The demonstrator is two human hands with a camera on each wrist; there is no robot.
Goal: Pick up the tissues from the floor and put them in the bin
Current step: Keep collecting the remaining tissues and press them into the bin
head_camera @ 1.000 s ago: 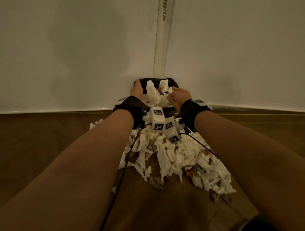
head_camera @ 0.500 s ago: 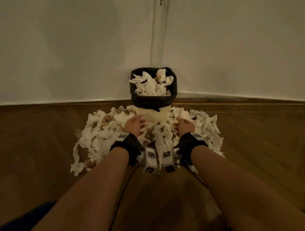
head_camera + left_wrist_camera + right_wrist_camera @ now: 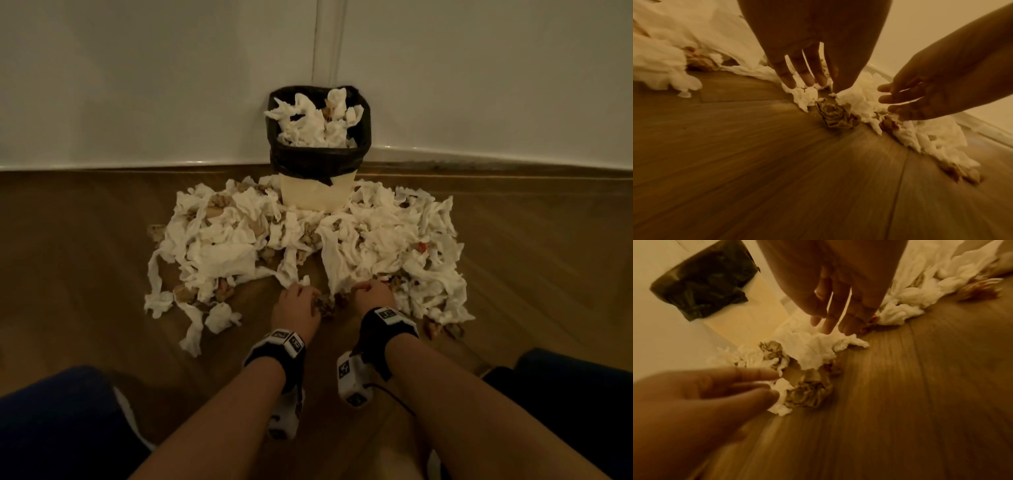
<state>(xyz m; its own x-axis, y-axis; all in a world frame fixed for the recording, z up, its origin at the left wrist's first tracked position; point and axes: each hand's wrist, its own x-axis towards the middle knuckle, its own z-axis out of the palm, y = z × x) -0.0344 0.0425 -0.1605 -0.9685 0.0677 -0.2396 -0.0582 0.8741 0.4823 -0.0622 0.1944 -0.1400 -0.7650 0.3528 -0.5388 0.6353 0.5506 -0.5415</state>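
both hands, the left hand point(image 3: 297, 307) and the right hand point(image 3: 371, 295), reach with loose, empty fingers to the near edge of the tissues point(image 3: 346, 246) on the floor point(image 3: 85, 274), bin point(image 3: 318, 192) beyond them.

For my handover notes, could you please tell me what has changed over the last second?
Both hands left the black-lined bin, having dropped white tissues there, and came down to the pile's near edge. Left hand and right hand now reach with straight fingers. Bin and pile stayed put.
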